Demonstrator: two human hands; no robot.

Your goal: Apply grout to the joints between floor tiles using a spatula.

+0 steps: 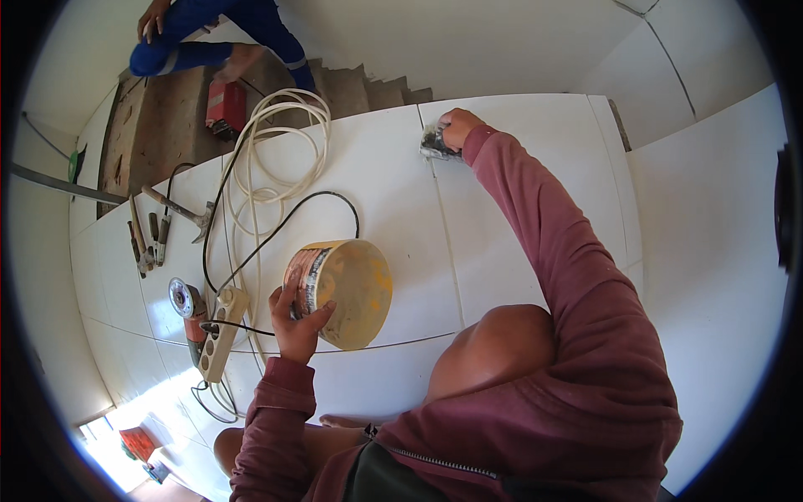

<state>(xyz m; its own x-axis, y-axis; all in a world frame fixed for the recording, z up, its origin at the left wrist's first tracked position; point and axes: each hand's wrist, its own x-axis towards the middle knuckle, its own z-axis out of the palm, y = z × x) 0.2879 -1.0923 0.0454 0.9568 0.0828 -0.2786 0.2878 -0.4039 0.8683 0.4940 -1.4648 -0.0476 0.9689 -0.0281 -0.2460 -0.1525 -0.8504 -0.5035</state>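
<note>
Yellow bucket [355, 293] in the half-curled left hand [296, 328]

Open white glazed tiles [403, 209] are stretching between a tilted round yellow plastic bucket [360, 293] and the maroon-sleeved right arm [544, 205], leaving hand room, while looped cream cable [266, 197], a beige rectangular power strip [220, 341] and an orange-bodied disc grinder [196, 328] are obstructing the bucket's left.

Near the stair-side edge of the white-tiled landing [385, 201] lie a hammer [202, 221] and a cluster of hand tools [163, 231]; a coiled cream cable [264, 195] reaches that edge. Farther in, an angle grinder [194, 330] lies just beside a multi-socket power strip [219, 350]. A red case [226, 102] and a blue-trousered person [266, 29] are on the steps [159, 117].
</note>
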